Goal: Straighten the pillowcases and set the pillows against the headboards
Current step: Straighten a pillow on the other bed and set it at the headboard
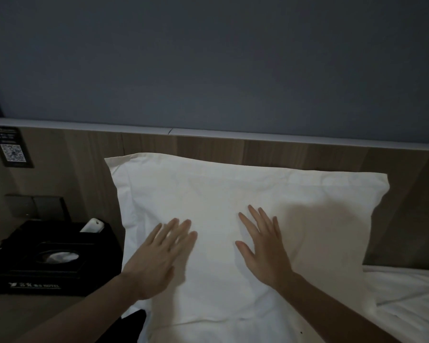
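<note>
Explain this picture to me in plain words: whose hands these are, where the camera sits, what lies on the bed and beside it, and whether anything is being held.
There is no machine here. A person wears one camera on the head, looking forward and down, so you see their own bare arms. The left hand and right hand lie flat, fingers spread, on a white pillow. Nothing is gripped; the palms just press on the pillowcase. The pillow's far edge reaches the wooden headboard, and it lies on a bed with a white sheet. To the left, a bedside surface carries a black tissue box with a white object, probably a remote, tucked in a slot. A QR code sign hangs on the panel.
</note>
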A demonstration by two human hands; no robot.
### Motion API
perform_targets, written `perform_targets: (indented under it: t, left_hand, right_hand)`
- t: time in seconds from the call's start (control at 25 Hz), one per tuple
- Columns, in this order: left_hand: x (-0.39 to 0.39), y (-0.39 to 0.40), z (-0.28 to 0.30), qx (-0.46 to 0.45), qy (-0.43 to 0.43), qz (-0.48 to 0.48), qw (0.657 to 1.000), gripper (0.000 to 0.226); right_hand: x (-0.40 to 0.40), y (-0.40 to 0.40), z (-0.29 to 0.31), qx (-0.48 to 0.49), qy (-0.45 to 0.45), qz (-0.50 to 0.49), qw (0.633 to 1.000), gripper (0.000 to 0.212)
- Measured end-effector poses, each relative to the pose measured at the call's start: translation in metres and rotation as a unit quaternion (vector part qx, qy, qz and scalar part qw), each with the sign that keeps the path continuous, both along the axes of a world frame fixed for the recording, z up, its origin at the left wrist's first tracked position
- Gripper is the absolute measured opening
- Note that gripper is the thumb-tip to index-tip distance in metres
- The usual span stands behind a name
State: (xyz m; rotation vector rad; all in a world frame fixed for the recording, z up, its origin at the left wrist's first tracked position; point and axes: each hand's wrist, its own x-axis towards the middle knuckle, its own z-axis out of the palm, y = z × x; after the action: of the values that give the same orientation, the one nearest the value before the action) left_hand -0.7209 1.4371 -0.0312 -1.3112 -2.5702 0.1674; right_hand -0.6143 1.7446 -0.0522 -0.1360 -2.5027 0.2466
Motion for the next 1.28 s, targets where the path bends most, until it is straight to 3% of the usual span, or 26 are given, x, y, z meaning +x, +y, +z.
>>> perform_targets:
  t: [0.16,0.32,0.44,0.56,0.64,0.72,0.8,0.88,1.08,1.28]
  left_hand:
    - [0.015,-0.023,-0.032,-0.055,-0.070,0.052,0.995,0.108]
    - [0.041,-0.045,-0.050,-0.031,-0.203,0.122,0.971,0.087]
    - [0.077,-0.055,-0.068,0.008,-0.279,0.080,0.957,0.080]
    - [0.110,-0.068,-0.108,-0.026,-0.310,0.013,0.950,0.074]
    - [0.123,-0.080,-0.138,-0.011,-0.347,0.023,0.937,0.068]
    - [0.129,-0.091,-0.168,0.000,-0.353,0.041,0.935,0.084]
    - [0.127,-0.101,-0.188,-0.022,-0.373,0.047,0.926,0.082]
    - [0.123,-0.099,-0.202,0.008,-0.382,0.038,0.924,0.079]
    - [0.112,-0.087,-0.224,-0.014,-0.432,0.017,0.902,0.102]
    - [0.104,-0.081,-0.214,-0.063,-0.480,0.014,0.875,0.092]
  right_hand:
    - [0.025,0.002,-0.025,0.012,-0.021,-0.021,0.999,0.075]
    - [0.061,-0.018,-0.058,-0.086,0.008,-0.088,0.992,0.079]
    - [0.117,-0.058,-0.111,-0.189,0.048,-0.039,0.980,0.072]
    - [0.176,-0.113,-0.167,-0.228,0.032,0.012,0.973,0.051]
    - [0.197,-0.150,-0.198,-0.238,0.008,0.001,0.971,0.044]
    - [0.203,-0.176,-0.215,-0.228,-0.063,-0.048,0.970,0.053]
    - [0.194,-0.184,-0.228,-0.169,-0.116,-0.101,0.974,0.056]
    - [0.188,-0.181,-0.237,-0.133,-0.126,-0.121,0.976,0.054]
    - [0.186,-0.181,-0.240,-0.107,-0.204,-0.153,0.961,0.055]
    - [0.179,-0.183,-0.222,-0.080,-0.282,-0.203,0.934,0.055]
